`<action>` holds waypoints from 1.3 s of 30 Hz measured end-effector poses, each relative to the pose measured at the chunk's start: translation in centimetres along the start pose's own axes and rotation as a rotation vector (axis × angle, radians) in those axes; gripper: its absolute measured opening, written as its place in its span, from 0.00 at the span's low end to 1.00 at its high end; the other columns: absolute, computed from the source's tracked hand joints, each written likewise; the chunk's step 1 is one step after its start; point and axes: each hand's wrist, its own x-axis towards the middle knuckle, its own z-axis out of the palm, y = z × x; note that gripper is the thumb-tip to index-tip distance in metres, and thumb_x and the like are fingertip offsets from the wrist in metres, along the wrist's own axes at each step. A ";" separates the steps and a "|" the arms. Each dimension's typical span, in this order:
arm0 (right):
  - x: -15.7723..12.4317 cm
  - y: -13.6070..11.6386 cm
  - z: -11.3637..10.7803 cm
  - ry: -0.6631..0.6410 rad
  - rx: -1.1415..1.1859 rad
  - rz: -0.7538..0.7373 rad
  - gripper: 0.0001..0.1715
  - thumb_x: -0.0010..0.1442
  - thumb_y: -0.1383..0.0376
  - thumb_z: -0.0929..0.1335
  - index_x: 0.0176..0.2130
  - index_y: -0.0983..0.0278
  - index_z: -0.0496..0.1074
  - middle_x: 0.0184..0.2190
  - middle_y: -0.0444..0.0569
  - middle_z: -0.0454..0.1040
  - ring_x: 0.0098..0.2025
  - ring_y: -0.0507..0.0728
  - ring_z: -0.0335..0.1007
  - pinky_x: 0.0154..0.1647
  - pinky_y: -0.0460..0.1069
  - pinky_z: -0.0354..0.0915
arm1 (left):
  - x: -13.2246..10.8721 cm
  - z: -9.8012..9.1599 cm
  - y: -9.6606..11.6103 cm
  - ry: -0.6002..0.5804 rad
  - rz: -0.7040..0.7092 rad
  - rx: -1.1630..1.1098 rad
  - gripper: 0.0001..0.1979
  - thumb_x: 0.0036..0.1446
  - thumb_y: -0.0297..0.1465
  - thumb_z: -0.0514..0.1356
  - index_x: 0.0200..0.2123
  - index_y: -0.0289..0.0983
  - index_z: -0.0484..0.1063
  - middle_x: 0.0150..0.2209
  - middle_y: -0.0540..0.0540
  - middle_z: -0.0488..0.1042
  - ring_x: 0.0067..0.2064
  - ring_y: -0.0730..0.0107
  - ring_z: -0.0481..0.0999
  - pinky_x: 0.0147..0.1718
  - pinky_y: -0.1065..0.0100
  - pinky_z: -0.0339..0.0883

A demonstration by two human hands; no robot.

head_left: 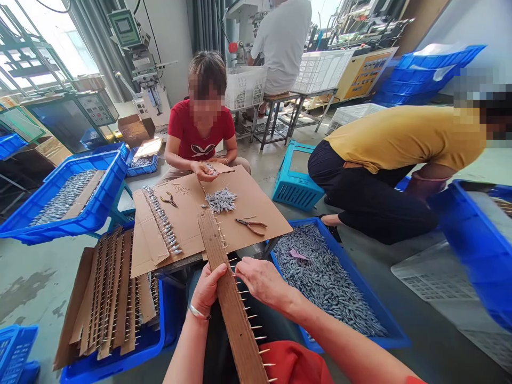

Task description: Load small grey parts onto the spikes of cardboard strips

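My left hand [208, 288] is wrapped round a long brown strip [243, 336], its thumb on top. Thin pale spikes stick out in a row from the strip's right edge. My right hand [262, 280] is closed in a pinch at that edge, level with the left; whatever sits between its fingertips is hidden. The strip's far end rests over a cardboard sheet [256, 197]. On the sheet lie a pile of small grey pieces [222, 201], red-handled pliers [251, 226], a second pair of pliers [169, 200] and a strip lined with grey pieces [162, 221].
A blue bin [396, 341] full of grey pieces stands right of my knees. Spiked strips [108, 293] fill another at left. Across the cardboard sits a person in red [202, 130]; a person in yellow [400, 136] bends over at right. A turquoise stool [294, 184] stands between.
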 end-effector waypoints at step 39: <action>0.5 1.3 1.6 0.156 0.194 -0.040 0.11 0.66 0.69 0.67 0.30 0.64 0.72 0.30 0.45 0.74 0.32 0.52 0.68 0.35 0.47 0.58 | -0.3 0.3 0.1 0.042 -0.022 0.018 0.21 0.43 0.39 0.75 0.35 0.36 0.70 0.27 0.49 0.79 0.28 0.65 0.80 0.27 0.67 0.74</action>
